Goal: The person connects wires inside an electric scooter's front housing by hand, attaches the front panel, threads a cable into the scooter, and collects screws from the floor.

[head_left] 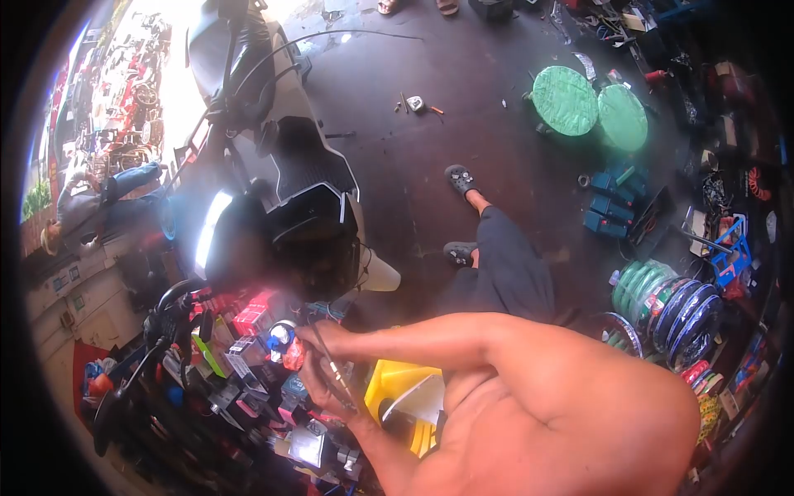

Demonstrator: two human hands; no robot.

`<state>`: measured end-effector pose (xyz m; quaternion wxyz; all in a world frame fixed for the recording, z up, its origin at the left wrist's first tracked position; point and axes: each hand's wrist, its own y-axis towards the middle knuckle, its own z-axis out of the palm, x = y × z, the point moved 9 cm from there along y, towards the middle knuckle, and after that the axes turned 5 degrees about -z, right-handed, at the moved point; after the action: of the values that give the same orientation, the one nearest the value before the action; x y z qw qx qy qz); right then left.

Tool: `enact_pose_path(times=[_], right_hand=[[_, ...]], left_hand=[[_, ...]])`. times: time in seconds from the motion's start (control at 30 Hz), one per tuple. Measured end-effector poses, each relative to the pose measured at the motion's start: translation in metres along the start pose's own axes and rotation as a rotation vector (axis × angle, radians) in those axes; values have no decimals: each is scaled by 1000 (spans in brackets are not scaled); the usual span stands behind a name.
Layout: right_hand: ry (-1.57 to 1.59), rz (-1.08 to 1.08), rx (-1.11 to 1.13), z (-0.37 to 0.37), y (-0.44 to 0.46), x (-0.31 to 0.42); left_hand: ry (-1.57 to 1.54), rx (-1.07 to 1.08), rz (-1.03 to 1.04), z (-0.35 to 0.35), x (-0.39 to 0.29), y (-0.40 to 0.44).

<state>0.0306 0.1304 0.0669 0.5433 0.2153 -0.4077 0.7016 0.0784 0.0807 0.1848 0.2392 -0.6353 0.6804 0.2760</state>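
My right hand (328, 339) and my left hand (324, 388) are close together at the lower middle of the head view, both with fingers closed. A thin dark cable or rod with a brass-coloured section (335, 370) runs across both hands, and they grip it. Just beyond the fingertips is a small cluster of white, blue and orange-red items (288, 344); whether my fingers touch it I cannot tell. Packed boxes (255, 312) and small parts lie below and around the hands. Glare and blur hide the finer detail.
A scooter (310, 165) stands upper left. Yellow plastic (385, 382) is beside my forearms. Two green round stools (565, 101), blue boxes (608, 211) and wrapped coils (685, 322) stand to the right. A person in jeans (132, 182) is far left; another person's feet (447, 7) show at the top.
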Motion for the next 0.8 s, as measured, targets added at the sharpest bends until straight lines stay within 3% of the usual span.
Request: enact_pose_path(times=[0.03,0.07,0.1,0.13,0.2,0.27,0.3,0.33,0.4,0.43,0.53,0.6,0.63,0.67,0.73,0.8], right_hand=[[103,147,57,4,2,-17],[207,291,117,10,2,-31],[120,206,150,-5,3,-24],[-199,147,89,-37,-1,-8],[-585,81,10,-94,-1,-29],[-778,224,-65,-173,-25,-44],[-836,307,-26,-214,-32,-85],[-984,295,17,-248,-47,-80],[-1163,526,83,-310,-83,-72],[-1313,455,172,-339,-90,-93],[-1503,449,330,-400,-120,-70],[-1615,466,649,-417,-128,-53],[-1554,554,786,-421,-127,-37],[-1543,503,881,-423,-125,-22],[-1569,554,952,-438,-121,-5],[-1531,543,883,-449,-117,17]], left_hand=[[157,-17,35,-1,-6,6],[131,-83,-81,-1,0,10],[261,-137,24,-5,-2,20],[387,-190,128,-2,-14,31],[334,-272,15,0,-9,41],[306,-315,-98,-3,0,50],[333,-382,-70,-6,7,52],[272,-420,-112,-9,19,55],[272,-440,-135,-5,8,61],[343,-472,-111,-4,10,63],[223,-454,-261,10,17,70],[272,-440,-351,18,-16,78],[140,-450,-355,21,-2,80],[3,-460,-355,25,8,81],[-363,-492,-457,34,12,76],[-303,-546,-493,34,10,70]])
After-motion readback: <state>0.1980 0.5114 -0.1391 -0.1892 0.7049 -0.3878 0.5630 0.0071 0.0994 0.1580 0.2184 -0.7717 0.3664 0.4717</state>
